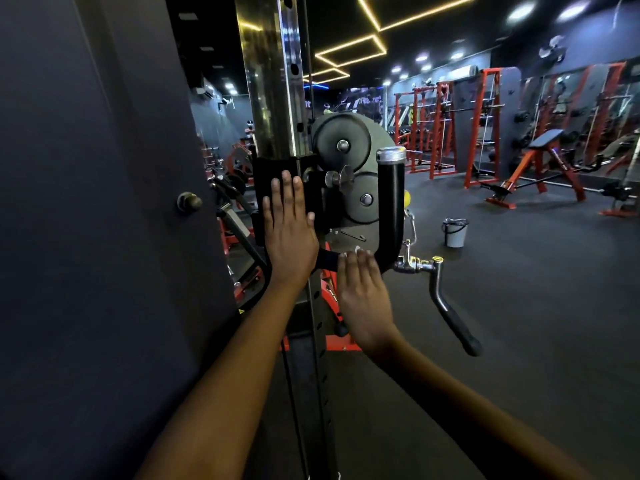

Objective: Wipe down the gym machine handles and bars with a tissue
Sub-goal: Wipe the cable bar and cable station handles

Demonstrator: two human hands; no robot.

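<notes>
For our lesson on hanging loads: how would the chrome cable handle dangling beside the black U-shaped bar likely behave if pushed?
The cable handle probably swings freely, since it hangs from a swivel link. It looks rigid metal, likely heavy for its size. Its dark grip end seems less slippery than the chrome.

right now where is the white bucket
In the head view the white bucket stands on the dark gym floor right of centre, just beyond the machine's black U-shaped handle and ahead of the right hand, apart from both.
</notes>
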